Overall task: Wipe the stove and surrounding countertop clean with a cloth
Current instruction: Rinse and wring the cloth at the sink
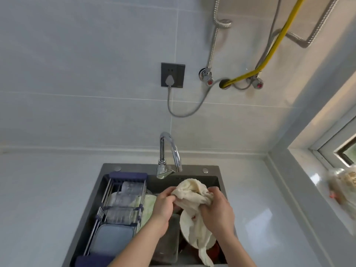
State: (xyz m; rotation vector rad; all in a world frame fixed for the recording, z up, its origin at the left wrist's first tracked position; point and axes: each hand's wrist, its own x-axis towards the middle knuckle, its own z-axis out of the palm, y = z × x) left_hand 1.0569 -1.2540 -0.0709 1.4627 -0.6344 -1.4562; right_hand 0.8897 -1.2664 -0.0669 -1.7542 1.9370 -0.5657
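Observation:
A cream cloth is bunched between both my hands above the dark sink. My left hand grips its left side with curled fingers. My right hand grips its right side, and a long tail of the cloth hangs down below that hand over the dishes. The chrome tap stands just behind the cloth; no water is visible. The stove is out of view.
A metal drying rack with clear glasses and a blue-grey container spans the sink's left half. Plates and dishes lie in the basin under my hands. Pale countertop runs on both sides. A bag of food sits on the windowsill at right.

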